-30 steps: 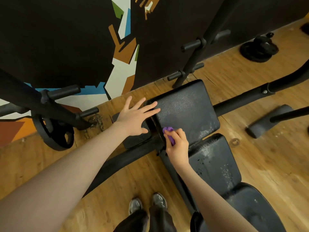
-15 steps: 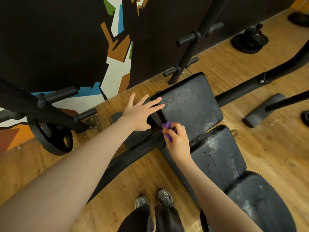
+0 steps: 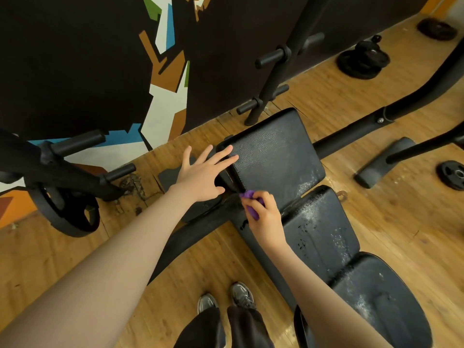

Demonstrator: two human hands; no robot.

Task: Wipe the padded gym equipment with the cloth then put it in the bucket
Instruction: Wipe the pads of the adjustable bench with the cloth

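A black padded bench runs from centre to lower right in three pads: the top pad (image 3: pixel 273 154), a middle pad (image 3: pixel 319 229) and a lower pad (image 3: pixel 376 302), the latter two streaked white. My right hand (image 3: pixel 266 219) is closed around a bunched purple cloth (image 3: pixel 251 203) at the near left corner of the top pad. My left hand (image 3: pixel 203 172) lies flat with fingers spread, fingertips resting on the top pad's left edge. No bucket is in view.
A black frame bar (image 3: pixel 200 229) crosses under the bench. A weight plate on a rack (image 3: pixel 67 212) stands at left, upright pegs (image 3: pixel 271 79) behind the bench, plates (image 3: pixel 361 61) on the wooden floor at right. My shoes (image 3: pixel 226 300) are below.
My right hand with the cloth has slid slightly along the top pad's near left corner. The view has shifted a little; my left hand stays on the pad's edge.
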